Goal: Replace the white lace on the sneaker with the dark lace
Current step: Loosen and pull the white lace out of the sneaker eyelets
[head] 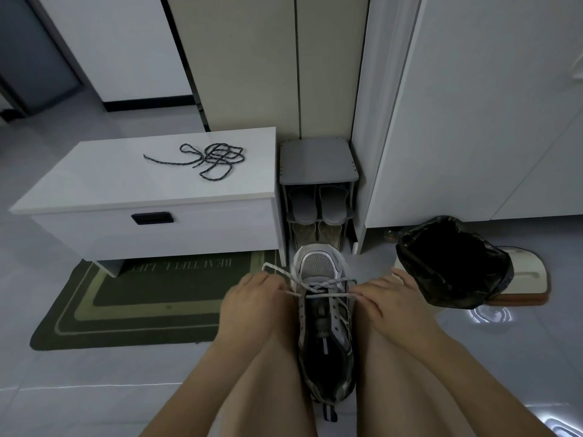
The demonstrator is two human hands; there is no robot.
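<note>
Two hands work at the toe end of the sneaker (325, 342), which lies on the floor between the person's bare legs, toe pointing toward a small grey shoe rack (318, 159). The left hand (252, 298) has its fingers curled round one run of the white lace (325, 285), a loop of which sticks out above the knuckles. The right hand (388, 298) pinches the other run just beside the eyelets. Only the lowest eyelets near the toe are threaded. The dark lace (217, 159) lies in a loose tangle on top of the white bench (126, 184), toward its far right corner, well apart from both hands. The bench's drawer (152, 218) is closed. The rack holds grey slippers (318, 205) on one shelf and a beige pair (315, 233) below. A bin lined with a black bag (454, 263) stands to the right; its inside is too dark to read.
</note>
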